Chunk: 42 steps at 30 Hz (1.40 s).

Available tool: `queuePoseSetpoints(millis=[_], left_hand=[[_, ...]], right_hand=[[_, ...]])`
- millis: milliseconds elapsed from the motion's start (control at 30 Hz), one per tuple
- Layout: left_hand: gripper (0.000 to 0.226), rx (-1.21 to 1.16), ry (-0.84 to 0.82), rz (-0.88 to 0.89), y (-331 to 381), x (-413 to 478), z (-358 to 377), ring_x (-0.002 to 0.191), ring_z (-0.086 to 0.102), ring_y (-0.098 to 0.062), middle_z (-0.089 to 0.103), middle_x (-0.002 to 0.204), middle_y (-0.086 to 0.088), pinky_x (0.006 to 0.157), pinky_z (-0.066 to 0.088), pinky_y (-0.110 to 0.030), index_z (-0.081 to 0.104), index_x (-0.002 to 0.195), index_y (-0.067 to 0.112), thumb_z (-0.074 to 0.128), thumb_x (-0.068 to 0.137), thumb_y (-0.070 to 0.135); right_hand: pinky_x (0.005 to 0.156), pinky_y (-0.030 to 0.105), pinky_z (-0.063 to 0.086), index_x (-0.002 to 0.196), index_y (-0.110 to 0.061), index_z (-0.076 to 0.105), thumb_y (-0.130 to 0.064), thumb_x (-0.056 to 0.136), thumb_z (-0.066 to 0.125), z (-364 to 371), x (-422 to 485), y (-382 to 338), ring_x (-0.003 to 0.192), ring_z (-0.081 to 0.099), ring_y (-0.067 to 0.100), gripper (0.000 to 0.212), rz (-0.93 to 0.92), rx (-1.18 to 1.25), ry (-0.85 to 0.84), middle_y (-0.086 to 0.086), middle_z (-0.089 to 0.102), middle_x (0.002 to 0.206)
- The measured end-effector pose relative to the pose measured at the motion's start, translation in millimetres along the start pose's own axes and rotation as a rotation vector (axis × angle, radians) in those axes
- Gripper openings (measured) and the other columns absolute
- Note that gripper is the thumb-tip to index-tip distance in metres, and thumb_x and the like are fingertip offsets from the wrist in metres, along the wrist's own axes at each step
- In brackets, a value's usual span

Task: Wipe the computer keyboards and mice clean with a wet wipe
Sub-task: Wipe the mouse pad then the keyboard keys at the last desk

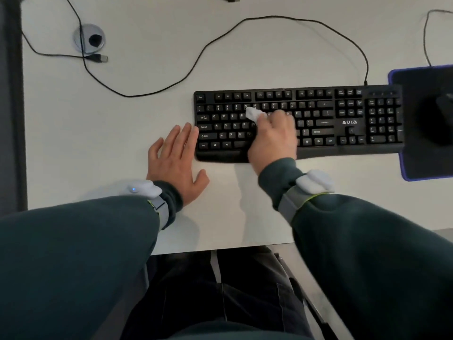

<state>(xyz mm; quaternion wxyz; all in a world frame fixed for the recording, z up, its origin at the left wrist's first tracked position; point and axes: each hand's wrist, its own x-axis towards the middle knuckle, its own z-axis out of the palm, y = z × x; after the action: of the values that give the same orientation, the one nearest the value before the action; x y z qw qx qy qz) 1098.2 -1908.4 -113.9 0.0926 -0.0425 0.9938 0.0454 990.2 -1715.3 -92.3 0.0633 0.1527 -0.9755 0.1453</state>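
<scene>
Nearest, the left hand [175,158] lies flat and spread on the tabletop [147,106], fingertips touching the keyboard [318,123] edge. The right hand [272,137] pinches a wet wipe [253,114] on the letter keys, mid-wipe; next probably rightward rows, then the blurred mouse [445,106]

A white desk [137,133] carries a black keyboard [318,123]. Just right of the keyboard lies a mouse pad [421,143], overlapping its end; to its left a flat hand [175,160] rests on the desk. Behind the keyboard run a cable [196,62], a USB plug [99,58] and a grommet [89,39].
</scene>
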Motion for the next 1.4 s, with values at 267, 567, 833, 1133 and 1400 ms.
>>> queuePoseSetpoints(millis=[267,567,833,1133,1400], left_hand=[[0.092,-0.006,-0.003,-0.006,-0.2,0.6,0.3,0.154,0.01,-0.02,0.014,0.167,-0.002,0.12,0.016,-0.049,0.012,0.16,0.017,0.043,0.081,0.053],[0.092,0.002,-0.014,0.002,-3.8,0.3,-0.5,0.153,0.013,-0.022,0.015,0.166,-0.004,0.119,0.017,-0.049,0.014,0.159,0.011,0.042,0.081,0.052],[0.086,-0.023,-0.021,0.024,-6.0,0.4,1.4,0.153,0.01,-0.023,0.016,0.166,-0.004,0.119,0.015,-0.049,0.022,0.156,0.012,0.038,0.084,0.056],[0.089,-0.071,0.005,0.021,-7.2,0.8,2.5,0.153,0.012,-0.023,0.017,0.166,-0.005,0.119,0.015,-0.049,0.026,0.155,0.009,0.039,0.08,0.055],[0.089,-0.021,-0.041,0.049,-8.5,2.3,1.6,0.154,0.0,-0.024,0.004,0.168,-0.006,0.12,0.009,-0.05,0.012,0.158,0.009,0.032,0.085,0.057]], right_hand=[[0.061,0.036,0.046,0.081,0.002,0.07,-0.01,0.073,0.034,11.0,-23.5,-56.6,0.071,0.048,0.03,0.039,-0.386,0.08,-0.041,0.015,0.059,0.077],[0.061,0.038,0.05,0.094,0.004,0.07,0.01,0.069,0.054,12.7,2.1,-51.7,0.079,0.056,0.039,0.031,-0.078,0.125,-0.071,0.019,0.06,0.091],[0.064,0.039,0.054,0.082,0.0,0.07,0.002,0.073,0.048,14.6,0.4,-84.3,0.076,0.057,0.035,0.024,-0.336,0.107,-0.131,0.015,0.065,0.082],[0.073,0.041,0.052,0.098,-0.004,0.074,0.001,0.077,0.047,21.1,37.6,-87.0,0.09,0.056,0.039,0.034,-0.091,0.029,-0.12,0.015,0.064,0.102],[0.079,0.04,0.053,0.091,-0.007,0.077,0.001,0.074,0.062,2.8,-30.1,-92.9,0.081,0.058,0.033,0.023,-0.193,0.027,-0.246,0.011,0.064,0.085]])
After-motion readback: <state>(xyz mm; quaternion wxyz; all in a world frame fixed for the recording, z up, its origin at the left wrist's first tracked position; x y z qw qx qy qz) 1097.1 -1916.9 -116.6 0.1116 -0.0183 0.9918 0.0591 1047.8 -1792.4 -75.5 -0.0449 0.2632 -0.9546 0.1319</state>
